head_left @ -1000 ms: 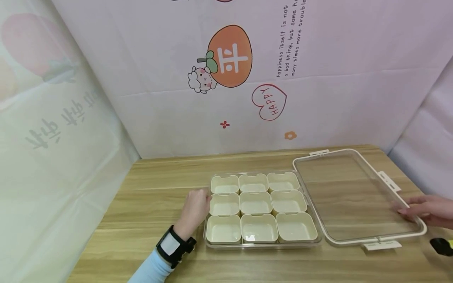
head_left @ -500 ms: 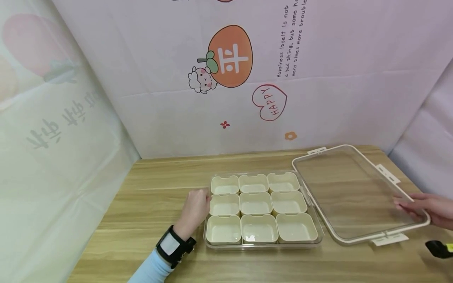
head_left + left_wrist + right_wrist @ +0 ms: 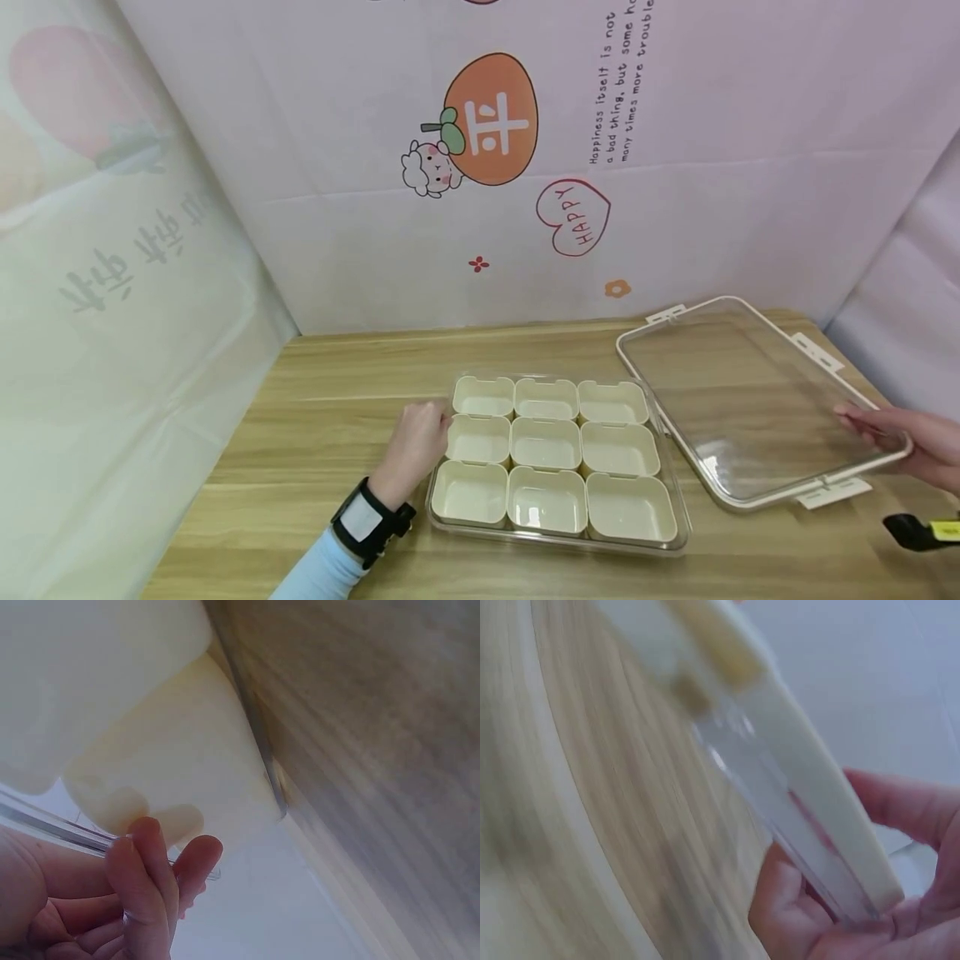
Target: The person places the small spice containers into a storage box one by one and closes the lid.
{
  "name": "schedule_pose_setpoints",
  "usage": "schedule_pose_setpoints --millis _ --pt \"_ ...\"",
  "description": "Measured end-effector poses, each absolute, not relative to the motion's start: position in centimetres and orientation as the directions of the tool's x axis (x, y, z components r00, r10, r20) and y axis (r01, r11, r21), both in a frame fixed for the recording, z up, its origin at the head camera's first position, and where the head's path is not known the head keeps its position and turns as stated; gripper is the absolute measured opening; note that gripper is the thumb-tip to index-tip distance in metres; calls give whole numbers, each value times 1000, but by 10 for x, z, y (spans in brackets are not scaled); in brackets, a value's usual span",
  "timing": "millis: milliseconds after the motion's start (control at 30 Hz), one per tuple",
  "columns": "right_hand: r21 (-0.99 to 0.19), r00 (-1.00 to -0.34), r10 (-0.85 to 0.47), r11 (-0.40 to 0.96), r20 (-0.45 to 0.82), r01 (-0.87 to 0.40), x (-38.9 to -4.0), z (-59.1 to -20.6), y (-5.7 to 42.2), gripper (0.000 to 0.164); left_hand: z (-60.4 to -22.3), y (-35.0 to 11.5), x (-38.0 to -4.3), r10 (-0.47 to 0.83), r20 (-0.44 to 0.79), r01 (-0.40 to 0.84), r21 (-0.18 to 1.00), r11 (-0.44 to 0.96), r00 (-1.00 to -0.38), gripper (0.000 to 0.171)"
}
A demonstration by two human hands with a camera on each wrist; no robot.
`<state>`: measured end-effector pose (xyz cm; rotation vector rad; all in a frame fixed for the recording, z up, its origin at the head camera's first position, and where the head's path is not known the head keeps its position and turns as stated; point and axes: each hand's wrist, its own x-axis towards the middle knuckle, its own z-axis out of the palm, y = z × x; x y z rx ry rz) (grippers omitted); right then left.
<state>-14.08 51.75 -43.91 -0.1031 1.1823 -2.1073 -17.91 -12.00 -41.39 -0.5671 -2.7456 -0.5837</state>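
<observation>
In the head view, a clear plastic box (image 3: 678, 500) holds several cream bins (image 3: 483, 487) set in rows. My left hand (image 3: 414, 440) pinches the box's left rim, and the left wrist view shows thumb and fingers on the clear rim (image 3: 52, 825) beside a bin. At the right, a clear lid (image 3: 750, 392) with a cream frame and side clips is held tilted by my right hand (image 3: 911, 437) at its near right corner. Up close in the right wrist view, the thumb is on the cream frame (image 3: 810, 742) and fingers are on the clear side.
The wood-grain table (image 3: 322, 392) carries everything. A white printed cloth (image 3: 360, 267) stands behind it, with more cloth at both sides. A black wrist strap with a yellow tag (image 3: 911, 532) shows near the right edge.
The lid has risen at the right and tilted, with my right hand on it. The box has turned slightly, its right side coming nearer. My left hand has hardly moved.
</observation>
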Motion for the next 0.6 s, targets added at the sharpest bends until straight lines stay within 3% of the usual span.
schedule_pose_setpoints --millis 233,600 --pt "-550 -722 -689 -583 -56 599 -139 -451 513 46 -413 -118 -177 287 340 396 315 863 -896 21" --pt "-185 -776 -630 -765 16 617 -130 -453 497 47 -415 -115 -175 256 346 374 335 865 -902 22"
